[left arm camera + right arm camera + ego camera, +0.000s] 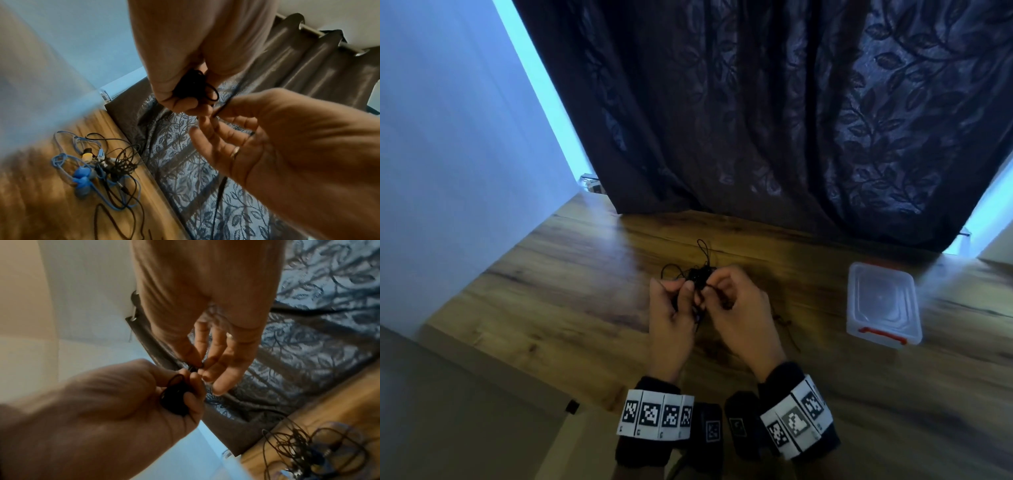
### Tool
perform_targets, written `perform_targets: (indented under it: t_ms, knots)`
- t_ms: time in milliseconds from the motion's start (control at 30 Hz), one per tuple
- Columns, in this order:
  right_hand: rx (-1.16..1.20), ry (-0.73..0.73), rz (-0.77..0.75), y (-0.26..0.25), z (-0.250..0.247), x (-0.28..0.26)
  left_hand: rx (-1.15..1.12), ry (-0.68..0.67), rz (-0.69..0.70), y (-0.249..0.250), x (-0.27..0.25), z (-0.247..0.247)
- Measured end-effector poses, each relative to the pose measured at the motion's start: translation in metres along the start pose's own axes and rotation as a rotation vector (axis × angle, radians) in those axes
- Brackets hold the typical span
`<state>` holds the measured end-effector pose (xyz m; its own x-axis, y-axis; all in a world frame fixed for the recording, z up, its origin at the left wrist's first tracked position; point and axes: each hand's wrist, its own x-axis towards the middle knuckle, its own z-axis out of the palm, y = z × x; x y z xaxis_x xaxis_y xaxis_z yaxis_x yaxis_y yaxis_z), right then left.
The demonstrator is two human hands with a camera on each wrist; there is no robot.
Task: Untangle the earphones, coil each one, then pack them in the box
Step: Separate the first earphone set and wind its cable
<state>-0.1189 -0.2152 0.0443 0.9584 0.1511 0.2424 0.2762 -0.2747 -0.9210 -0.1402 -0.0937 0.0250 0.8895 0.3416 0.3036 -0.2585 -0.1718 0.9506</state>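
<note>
Both hands are raised over the wooden table (571, 284), close together. My right hand (717, 291) grips a small coil of black earphone cable (174, 397), also seen as the black coil (195, 87) in the left wrist view. My left hand (681, 286), with a ring on one finger, pinches the loose end of that cable (224, 105) right beside the coil. A tangle of blue and black earphones (98, 167) lies on the table just beyond the hands. The clear plastic box (883, 305) with red clips stands to the right.
A dark leaf-patterned curtain (756, 120) hangs along the table's far edge, close behind the tangle. A pale wall (448, 154) borders the left side. A thin black strand (791, 337) trails on the table near my right wrist.
</note>
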Motion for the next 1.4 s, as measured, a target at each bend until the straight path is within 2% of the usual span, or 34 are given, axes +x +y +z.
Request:
perform_targets:
  t_ms: [167,400,533,600,733,1100,1300,1400]
  knots:
    - [0.387,0.079,0.259,-0.004,0.005,-0.003,-0.082,-0.003,-0.016,0.009,0.004,-0.009]
    - [0.596,-0.074,0.374,-0.007,0.005,0.002,-0.116,-0.057,-0.033,0.022,0.003,-0.016]
    - [0.668,-0.065,0.379,-0.011,0.004,0.008,-0.153,-0.125,-0.069,0.026,0.004,-0.018]
    - [0.631,-0.060,0.369,-0.012,0.003,0.014,-0.135,-0.178,-0.085,0.027,0.003,-0.020]
    - [0.613,-0.137,0.284,-0.020,-0.002,0.024,-0.095,-0.274,-0.043,0.034,0.000,-0.021]
    - [0.527,-0.424,0.080,-0.021,-0.016,0.029,-0.275,-0.227,-0.160,0.040,-0.001,-0.022]
    - [0.628,-0.431,0.094,-0.020,-0.010,0.026,-0.340,-0.182,-0.224,0.040,-0.001,-0.022]
    - [0.637,-0.449,0.097,-0.022,-0.009,0.026,-0.341,-0.181,-0.189,0.040,-0.002,-0.025]
